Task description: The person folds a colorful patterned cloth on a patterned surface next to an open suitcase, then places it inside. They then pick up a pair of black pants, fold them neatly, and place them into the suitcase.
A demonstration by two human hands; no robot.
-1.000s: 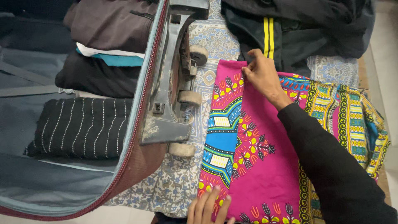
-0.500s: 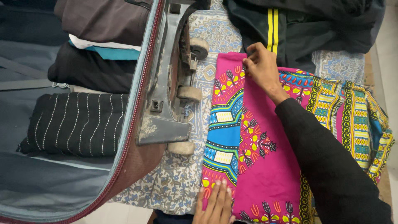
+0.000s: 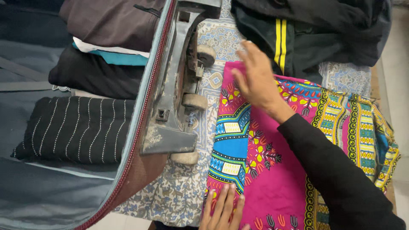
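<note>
A bright pink patterned garment (image 3: 272, 170) with blue, yellow and green print lies folded on a patterned bedsheet (image 3: 183, 191). My right hand (image 3: 255, 81), in a black sleeve, hovers flat with fingers spread over the garment's far left corner, holding nothing. At the bottom edge, my left hand (image 3: 221, 211) rests flat with its fingers on the garment's near left corner. An open suitcase (image 3: 140, 115) lies to the left with its wheels (image 3: 195, 101) facing the garment.
Inside the suitcase are folded clothes: a black white-striped piece (image 3: 81, 130), a black one (image 3: 93, 76), and a brown one (image 3: 110, 21) on teal and white. A dark garment with yellow stripes (image 3: 298, 34) lies beyond the pink one.
My right hand has let go of the garment's far fold edge and opened flat, shifting slightly left. My left hand has slid a little further onto the near corner.
</note>
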